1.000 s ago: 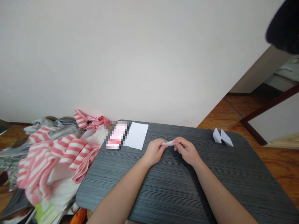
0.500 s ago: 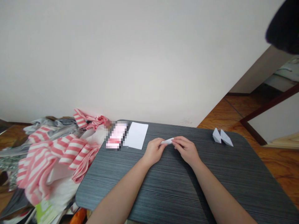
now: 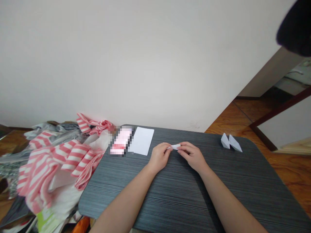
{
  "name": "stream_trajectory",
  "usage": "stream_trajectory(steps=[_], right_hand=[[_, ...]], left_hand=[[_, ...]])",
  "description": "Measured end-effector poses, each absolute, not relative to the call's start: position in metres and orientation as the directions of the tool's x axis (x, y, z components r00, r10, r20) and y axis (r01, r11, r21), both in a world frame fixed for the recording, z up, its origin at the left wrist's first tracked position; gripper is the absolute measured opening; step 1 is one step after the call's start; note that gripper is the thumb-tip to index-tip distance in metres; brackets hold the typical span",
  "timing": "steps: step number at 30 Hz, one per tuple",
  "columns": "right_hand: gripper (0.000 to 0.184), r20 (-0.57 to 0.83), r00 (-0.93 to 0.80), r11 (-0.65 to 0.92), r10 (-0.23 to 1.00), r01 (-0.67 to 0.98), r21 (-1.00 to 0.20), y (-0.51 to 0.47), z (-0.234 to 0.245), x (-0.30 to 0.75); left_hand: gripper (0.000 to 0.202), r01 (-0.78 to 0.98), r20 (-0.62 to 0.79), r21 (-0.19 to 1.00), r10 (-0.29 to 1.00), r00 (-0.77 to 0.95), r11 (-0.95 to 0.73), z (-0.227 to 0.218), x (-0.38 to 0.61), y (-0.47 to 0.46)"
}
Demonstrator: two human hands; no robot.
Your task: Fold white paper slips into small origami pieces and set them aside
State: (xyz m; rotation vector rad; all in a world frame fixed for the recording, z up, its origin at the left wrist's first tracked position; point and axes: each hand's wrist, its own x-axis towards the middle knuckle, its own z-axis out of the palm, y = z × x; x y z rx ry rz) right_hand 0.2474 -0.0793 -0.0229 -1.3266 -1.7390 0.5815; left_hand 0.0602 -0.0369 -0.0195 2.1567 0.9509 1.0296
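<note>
Both of my hands meet at the middle of a dark grey striped table, pinching a small folded piece of white paper between them. My left hand grips its left end with curled fingers. My right hand holds the right end, fingers closed over it. Most of the paper is hidden by my fingers.
A flat white sheet and a blurred pink object lie at the table's far left. A folded white paper shape sits at the far right. Pink-striped cloth and bags pile up left of the table. Wooden floor lies to the right.
My hands have shifted slightly up and left, and the paper's visible tip has turned a little between my fingers. Everything else on the table stays put.
</note>
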Motion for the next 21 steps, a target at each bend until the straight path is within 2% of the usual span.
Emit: stream_trajectory(steps=[9,21], right_hand=[[0.016,0.363,-0.026,0.315,0.932,0.557,-0.768,-0.0798,-0.0177,0.2426],[0.016,0.359,-0.043,0.319,0.932,0.565,-0.761,-0.0813,-0.0175,0.2436]], left_hand=[[0.021,0.351,0.395,0.719,0.768,0.505,-0.6,-0.0153,0.0612,-0.0393],[0.022,0.341,0.382,0.729,0.766,0.517,-0.593,-0.0125,0.0614,-0.0406]])
